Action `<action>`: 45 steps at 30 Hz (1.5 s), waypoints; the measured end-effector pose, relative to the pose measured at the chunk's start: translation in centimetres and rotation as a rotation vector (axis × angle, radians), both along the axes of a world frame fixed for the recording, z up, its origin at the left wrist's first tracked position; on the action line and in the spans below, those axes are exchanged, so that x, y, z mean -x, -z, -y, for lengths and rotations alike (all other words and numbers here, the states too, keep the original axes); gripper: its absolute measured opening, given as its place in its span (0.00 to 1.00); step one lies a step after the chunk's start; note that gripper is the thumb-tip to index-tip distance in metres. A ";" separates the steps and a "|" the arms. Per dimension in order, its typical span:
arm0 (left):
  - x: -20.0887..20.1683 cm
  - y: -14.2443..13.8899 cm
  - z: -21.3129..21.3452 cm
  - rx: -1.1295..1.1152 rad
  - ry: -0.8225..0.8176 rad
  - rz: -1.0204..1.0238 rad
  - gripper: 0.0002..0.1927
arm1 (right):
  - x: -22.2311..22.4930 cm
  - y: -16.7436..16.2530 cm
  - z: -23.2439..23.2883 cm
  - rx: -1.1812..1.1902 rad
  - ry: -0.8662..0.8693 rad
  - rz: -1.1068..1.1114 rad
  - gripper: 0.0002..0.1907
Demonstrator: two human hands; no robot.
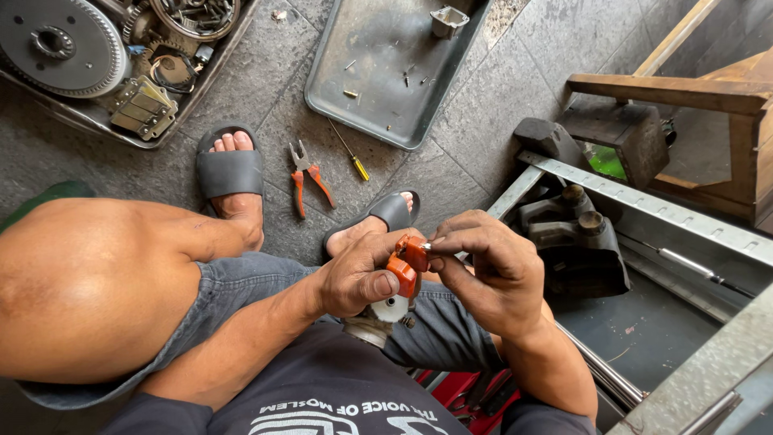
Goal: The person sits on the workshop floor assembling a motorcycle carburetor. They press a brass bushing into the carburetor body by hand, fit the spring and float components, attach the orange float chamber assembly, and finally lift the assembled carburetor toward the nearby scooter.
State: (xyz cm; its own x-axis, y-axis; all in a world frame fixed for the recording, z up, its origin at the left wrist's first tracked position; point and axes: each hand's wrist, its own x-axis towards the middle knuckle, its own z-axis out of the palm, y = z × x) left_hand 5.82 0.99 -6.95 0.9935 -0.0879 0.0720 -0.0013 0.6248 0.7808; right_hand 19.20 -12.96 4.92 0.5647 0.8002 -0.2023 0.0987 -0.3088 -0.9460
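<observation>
Both hands work on one orange part (405, 266) held over the lap: the left hand (354, 278) fingers close round it, and the right hand (491, 274) pinches its top. Any next move needs a steady grip. On the floor lie one pair of pliers (306, 181), one screwdriver (350, 153) and two trays (378, 89).

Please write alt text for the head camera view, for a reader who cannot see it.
A seated person's left hand and right hand together hold a small orange part over their lap. On the tiled floor beyond their sandalled feet lie orange-handled pliers, a yellow-handled screwdriver and a metal tray holding a few small screws.
</observation>
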 end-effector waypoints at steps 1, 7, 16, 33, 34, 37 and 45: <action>0.0 0.2 0.1 -0.060 -0.021 0.020 0.42 | 0.0 -0.1 -0.1 0.009 -0.029 0.046 0.13; -0.1 0.6 0.4 -0.035 0.020 -0.010 0.43 | 0.0 -0.3 -1.0 0.042 -0.082 0.256 0.14; -0.2 0.6 0.2 -0.175 -0.010 0.013 0.42 | 0.3 0.0 -1.2 0.037 -0.072 0.245 0.14; 0.0 0.7 0.1 -0.303 -0.040 0.052 0.43 | 0.5 0.0 -1.4 0.045 -0.109 0.302 0.13; 0.0 0.7 0.1 -0.304 -0.039 0.053 0.43 | 0.5 0.0 -1.4 0.044 -0.111 0.302 0.13; 0.0 0.7 0.1 -0.304 -0.034 0.058 0.43 | 0.4 -0.1 -1.5 0.053 -0.123 0.309 0.14; 0.0 0.6 0.3 -0.163 0.028 0.025 0.44 | 0.3 -0.3 -1.6 0.043 -0.153 0.310 0.15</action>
